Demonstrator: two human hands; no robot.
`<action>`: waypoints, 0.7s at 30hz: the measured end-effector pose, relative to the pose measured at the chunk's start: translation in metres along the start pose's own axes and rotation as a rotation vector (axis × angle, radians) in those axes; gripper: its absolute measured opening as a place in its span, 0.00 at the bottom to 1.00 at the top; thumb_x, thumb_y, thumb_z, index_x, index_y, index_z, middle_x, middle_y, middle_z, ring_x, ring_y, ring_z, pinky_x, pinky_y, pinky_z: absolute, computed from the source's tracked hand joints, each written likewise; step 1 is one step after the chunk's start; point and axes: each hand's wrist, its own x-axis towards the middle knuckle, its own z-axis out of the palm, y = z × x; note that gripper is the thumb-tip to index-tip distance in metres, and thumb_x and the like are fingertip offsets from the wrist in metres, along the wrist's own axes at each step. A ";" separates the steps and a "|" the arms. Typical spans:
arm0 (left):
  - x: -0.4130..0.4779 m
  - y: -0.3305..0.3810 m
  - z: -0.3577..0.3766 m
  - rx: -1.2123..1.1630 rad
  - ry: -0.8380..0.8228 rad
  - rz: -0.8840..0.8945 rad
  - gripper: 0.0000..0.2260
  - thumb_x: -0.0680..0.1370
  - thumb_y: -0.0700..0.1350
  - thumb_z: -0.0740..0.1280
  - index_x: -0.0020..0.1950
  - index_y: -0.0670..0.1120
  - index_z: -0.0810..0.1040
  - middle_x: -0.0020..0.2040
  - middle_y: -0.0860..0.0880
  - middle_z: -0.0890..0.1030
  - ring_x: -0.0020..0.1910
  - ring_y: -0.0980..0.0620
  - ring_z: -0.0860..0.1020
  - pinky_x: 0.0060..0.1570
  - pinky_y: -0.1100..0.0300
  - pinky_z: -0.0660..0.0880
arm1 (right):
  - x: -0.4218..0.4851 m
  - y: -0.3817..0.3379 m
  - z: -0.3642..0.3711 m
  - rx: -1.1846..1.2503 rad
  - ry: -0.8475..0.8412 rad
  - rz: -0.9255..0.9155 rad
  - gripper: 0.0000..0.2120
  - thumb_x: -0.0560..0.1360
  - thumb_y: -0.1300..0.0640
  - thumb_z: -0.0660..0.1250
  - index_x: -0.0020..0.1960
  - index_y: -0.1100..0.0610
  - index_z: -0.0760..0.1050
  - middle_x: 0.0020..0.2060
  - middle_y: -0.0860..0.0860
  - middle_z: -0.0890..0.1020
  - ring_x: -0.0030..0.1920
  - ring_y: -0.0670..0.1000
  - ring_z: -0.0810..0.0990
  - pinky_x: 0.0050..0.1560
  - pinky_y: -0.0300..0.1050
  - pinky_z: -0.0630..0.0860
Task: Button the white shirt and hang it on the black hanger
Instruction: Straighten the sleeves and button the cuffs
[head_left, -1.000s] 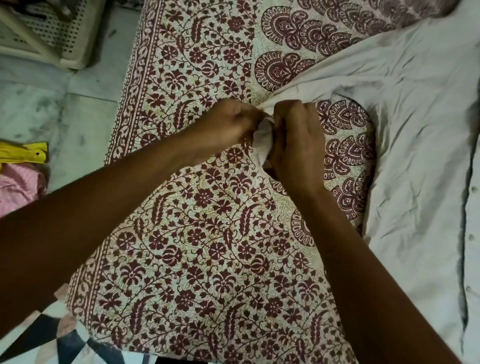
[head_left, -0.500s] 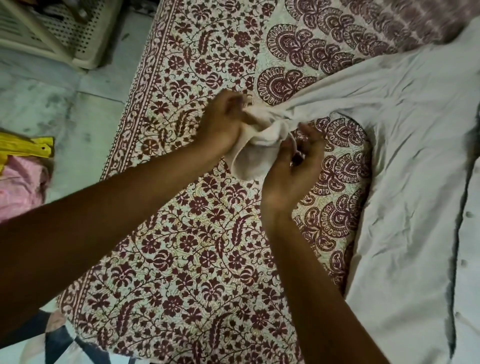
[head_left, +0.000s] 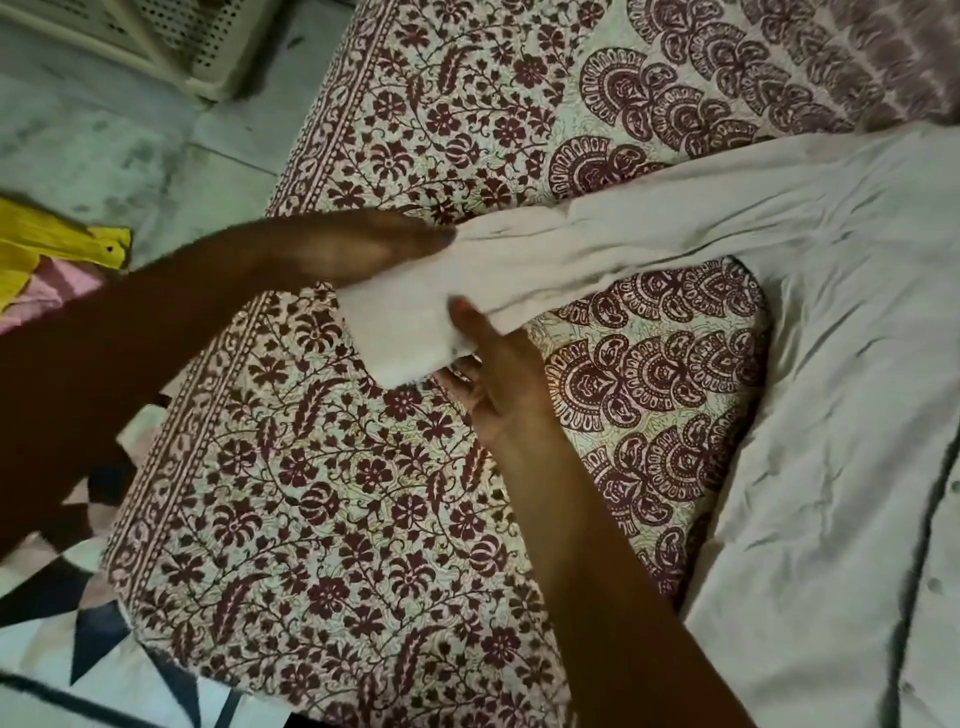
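Sleeve of white shirt, bunched a second ago, now stretched toward bed left edge. My left hand flat, grip open; right hand pinches sleeve. Cuff likely done.

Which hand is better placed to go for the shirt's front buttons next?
Likely the right hand: it pinches the sleeve on the side nearer the front buttons at the picture's right edge. The left hand is farther away.

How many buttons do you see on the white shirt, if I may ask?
3, all along the front strip of the white shirt at the far right: an upper button, a middle button, a lower button. Others may lie outside the frame.
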 end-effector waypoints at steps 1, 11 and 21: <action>-0.002 -0.003 -0.005 -0.005 -0.014 -0.019 0.22 0.75 0.55 0.60 0.68 0.51 0.68 0.65 0.48 0.73 0.56 0.51 0.73 0.55 0.57 0.71 | 0.001 -0.001 0.005 0.040 -0.005 0.013 0.04 0.73 0.60 0.68 0.47 0.55 0.75 0.48 0.51 0.82 0.48 0.53 0.80 0.43 0.46 0.81; 0.027 -0.071 -0.012 -0.340 0.816 -0.174 0.25 0.65 0.54 0.76 0.51 0.47 0.66 0.57 0.43 0.76 0.54 0.45 0.77 0.49 0.51 0.77 | 0.044 0.019 0.004 -0.714 0.052 -0.267 0.06 0.75 0.61 0.65 0.46 0.64 0.79 0.41 0.60 0.83 0.36 0.52 0.80 0.39 0.41 0.77; 0.048 -0.050 0.007 -0.478 0.949 -0.145 0.21 0.73 0.55 0.69 0.55 0.39 0.78 0.49 0.48 0.77 0.50 0.50 0.76 0.49 0.59 0.73 | 0.081 -0.099 -0.112 -1.525 0.627 -0.968 0.24 0.68 0.69 0.62 0.63 0.58 0.74 0.64 0.60 0.73 0.64 0.62 0.69 0.64 0.52 0.68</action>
